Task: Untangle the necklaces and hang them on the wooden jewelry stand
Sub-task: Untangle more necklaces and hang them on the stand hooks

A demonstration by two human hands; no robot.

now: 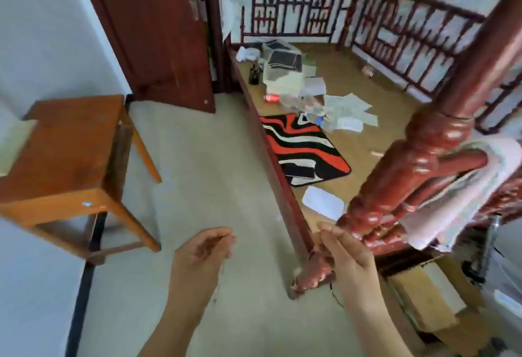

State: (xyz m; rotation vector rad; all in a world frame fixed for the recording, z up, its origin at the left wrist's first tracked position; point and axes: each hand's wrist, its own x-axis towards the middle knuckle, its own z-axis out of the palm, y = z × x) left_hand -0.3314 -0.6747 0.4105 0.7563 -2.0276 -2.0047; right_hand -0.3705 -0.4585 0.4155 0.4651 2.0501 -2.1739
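Hands hover over the floor [197,173] beside the bedpost [418,176]. Left hand [203,252] curls into a narrow pinch grip, perhaps on a thin necklace chain [221,270] dangling below; right hand [347,255] half-open, holding nothing visible.

My left hand [203,252] and right hand [347,255] hang over the floor [203,176], the bed rail [279,176] between them. A wooden table [65,159] stands at the floor's left edge. Beyond the rail, a mat [302,147] lies on the bed [367,114], papers [347,108] behind it.
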